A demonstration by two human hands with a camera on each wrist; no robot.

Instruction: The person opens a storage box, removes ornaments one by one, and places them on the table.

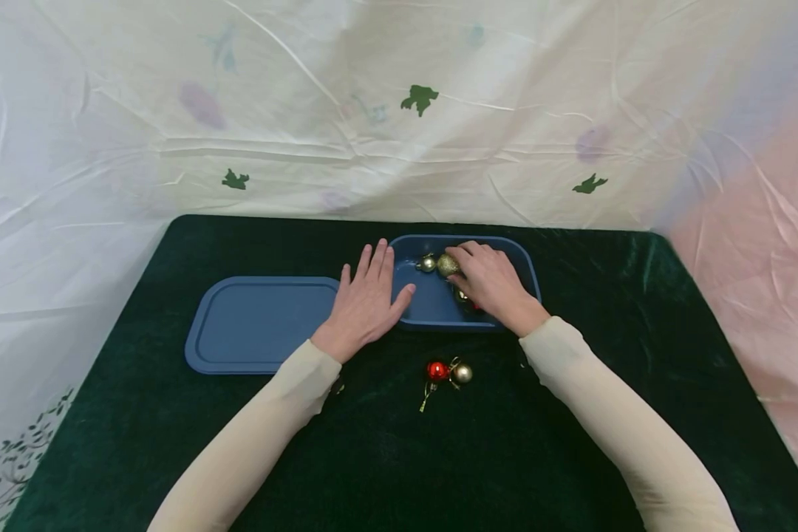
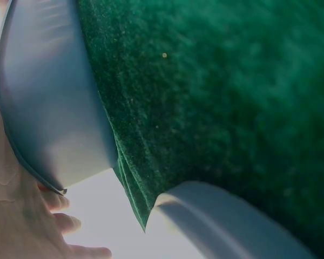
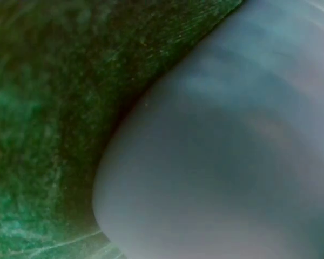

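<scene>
An open blue container (image 1: 432, 304) sits mid-table on the dark green cloth. Inside it my right hand (image 1: 488, 282) reaches in, its curled fingertips pinching a gold glitter bauble (image 1: 448, 264). A small silver bauble (image 1: 428, 263) lies beside that one, and something dark and red shows under the palm. My left hand (image 1: 366, 297) lies flat with straight fingers, its thumb against the container's left rim. The left wrist view shows the container wall (image 2: 48, 108) close by my palm. In the right wrist view only a blurred blue wall (image 3: 232, 151) appears.
The container's blue lid (image 1: 259, 325) lies flat to the left, under the edge of my left hand. A red bauble (image 1: 437, 370) and a silver bauble (image 1: 462, 373) with gold strings lie on the cloth (image 1: 572, 414) in front of the container. A white sheet hangs behind.
</scene>
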